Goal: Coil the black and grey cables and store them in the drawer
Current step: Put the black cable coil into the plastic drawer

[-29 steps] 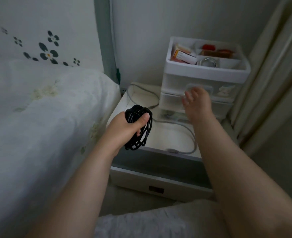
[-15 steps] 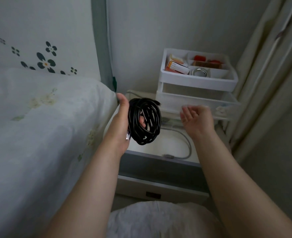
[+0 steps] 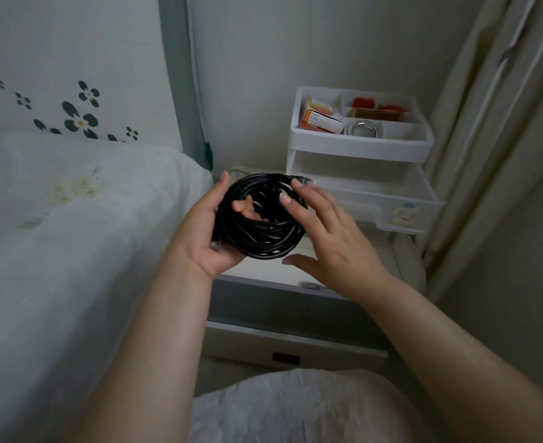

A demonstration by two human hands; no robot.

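Note:
The black cable (image 3: 265, 233) is wound into a round coil. My left hand (image 3: 204, 238) holds it above the nightstand, palm up, with a finger poking through the middle. My right hand (image 3: 331, 247) reaches in from the right, its straight fingertips touching the coil's upper right side near the plug. Behind it, the clear lower drawer (image 3: 404, 215) of the white organizer stands pulled out. Only a short end of the grey cable (image 3: 310, 285) shows on the nightstand top under my right wrist; the rest is hidden by my hands.
The white organizer's top tray (image 3: 359, 145) holds boxes, a comb and a metal ring. The nightstand (image 3: 263, 270) has its own drawer front (image 3: 283, 350) below. A bed (image 3: 72, 235) lies on the left and a curtain (image 3: 494, 155) hangs on the right.
My right hand left the pulled-out organizer drawer and came to the coil. My left hand lifted and turned the coil so it faces me.

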